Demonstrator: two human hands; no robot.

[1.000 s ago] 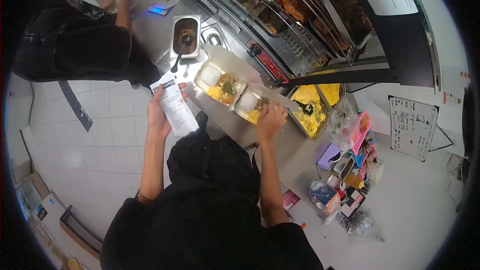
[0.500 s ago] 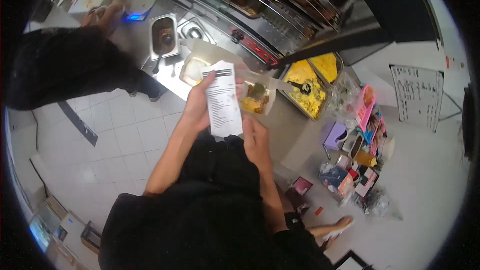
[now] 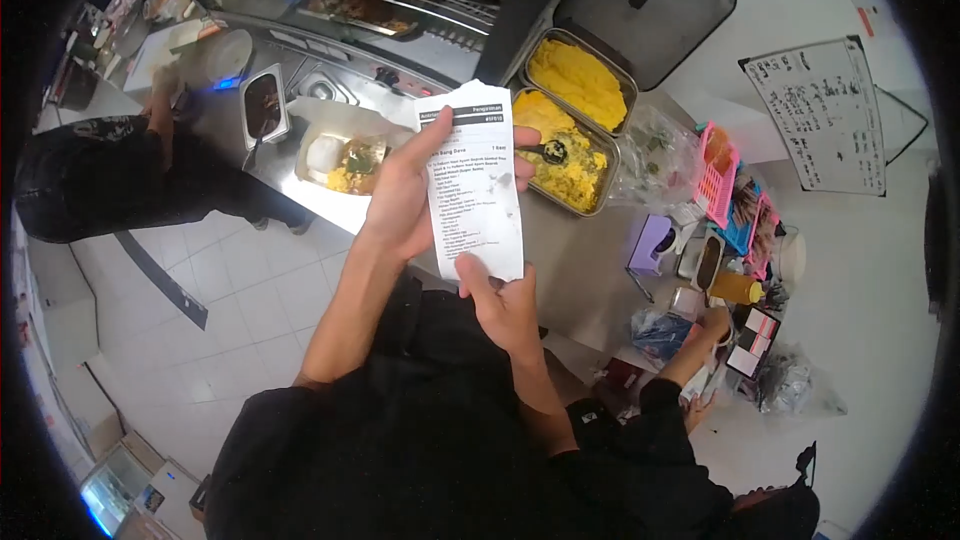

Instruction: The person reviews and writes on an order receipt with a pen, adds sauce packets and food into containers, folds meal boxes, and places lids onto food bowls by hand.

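Observation:
A long printed paper receipt (image 3: 475, 190) is held up in front of me. My left hand (image 3: 405, 195) grips its upper part, thumb over the front and fingers behind. At the bottom edge, my right hand (image 3: 500, 310) pinches the paper. Behind it on the steel counter lies an open food box (image 3: 345, 165) with white rice, yellow egg and a green leaf. The receipt hides whatever is directly behind it. To its right a metal tray of yellow egg (image 3: 575, 180) holds a black spoon.
Another tray of yellow food (image 3: 580, 80) sits behind. A metal container with dark food (image 3: 263, 105) stands left. Co-workers are at the left counter and lower right. Pink baskets (image 3: 715, 175), bottles and a purple box (image 3: 652, 243) crowd the right; a whiteboard (image 3: 825, 120) is beyond.
The receipt has come up closer to the view. My right hand has left the food box and taken the receipt's lower edge. A person has come into view at lower right.

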